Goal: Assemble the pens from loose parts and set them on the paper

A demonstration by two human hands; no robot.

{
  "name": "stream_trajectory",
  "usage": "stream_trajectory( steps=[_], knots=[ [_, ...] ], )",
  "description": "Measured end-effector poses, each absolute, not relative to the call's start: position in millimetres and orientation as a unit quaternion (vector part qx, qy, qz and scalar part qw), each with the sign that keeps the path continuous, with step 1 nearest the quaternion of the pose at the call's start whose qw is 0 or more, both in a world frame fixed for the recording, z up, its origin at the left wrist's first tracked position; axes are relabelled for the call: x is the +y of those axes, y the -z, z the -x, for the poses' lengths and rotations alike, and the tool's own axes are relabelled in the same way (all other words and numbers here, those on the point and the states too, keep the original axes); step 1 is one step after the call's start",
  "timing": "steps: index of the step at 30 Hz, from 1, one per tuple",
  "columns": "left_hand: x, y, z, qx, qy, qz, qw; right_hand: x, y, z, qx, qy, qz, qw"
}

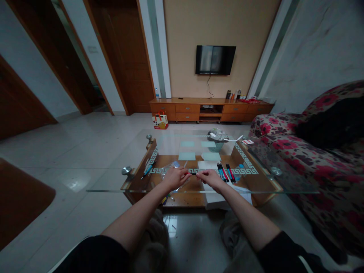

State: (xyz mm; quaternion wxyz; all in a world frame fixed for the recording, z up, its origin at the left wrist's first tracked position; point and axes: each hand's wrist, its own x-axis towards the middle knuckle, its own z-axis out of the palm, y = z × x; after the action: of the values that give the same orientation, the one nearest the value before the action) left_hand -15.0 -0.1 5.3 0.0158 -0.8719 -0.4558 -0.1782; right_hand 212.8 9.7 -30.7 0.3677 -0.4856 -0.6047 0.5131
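Gripping one pen (193, 173) between them, left hand (174, 177) and right hand (210, 178) risked dropping it onto the glass table (284, 182).

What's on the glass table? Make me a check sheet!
Surface: glass table, wooden shelf beneath.
Job's things: a pen, held between both hands.
Clutter: row of pens, blue pen, white paper, plastic bag, green basket.
Hands: left hand and right hand each grip one pen end.
Cables: one hangs below the TV.
Surroundings: floral sofa, wooden cabinet, tiled floor.
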Motion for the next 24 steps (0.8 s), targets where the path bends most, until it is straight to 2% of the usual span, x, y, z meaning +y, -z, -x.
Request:
stream_trajectory(
  steps=[5, 12, 24],
  knots=[
    [-0.4, -5.3, 15.1, -0.463, 0.175, 0.869, 0.003, 5.7, 22.9, -209.7, -0.577, -0.516, 0.499, 0.389],
    [-0.3, -4.8, 15.0, -0.472, 0.182, 0.863, -0.016, 6.6, 23.2, -210.6, -0.537, -0.571, 0.521, 0.339],
    [-2.0, -8.1, 15.2, -0.47, 0.169, 0.866, -0.014, 7.2, 21.3, -212.6, -0.539, -0.537, 0.555, 0.335]
  ],
)
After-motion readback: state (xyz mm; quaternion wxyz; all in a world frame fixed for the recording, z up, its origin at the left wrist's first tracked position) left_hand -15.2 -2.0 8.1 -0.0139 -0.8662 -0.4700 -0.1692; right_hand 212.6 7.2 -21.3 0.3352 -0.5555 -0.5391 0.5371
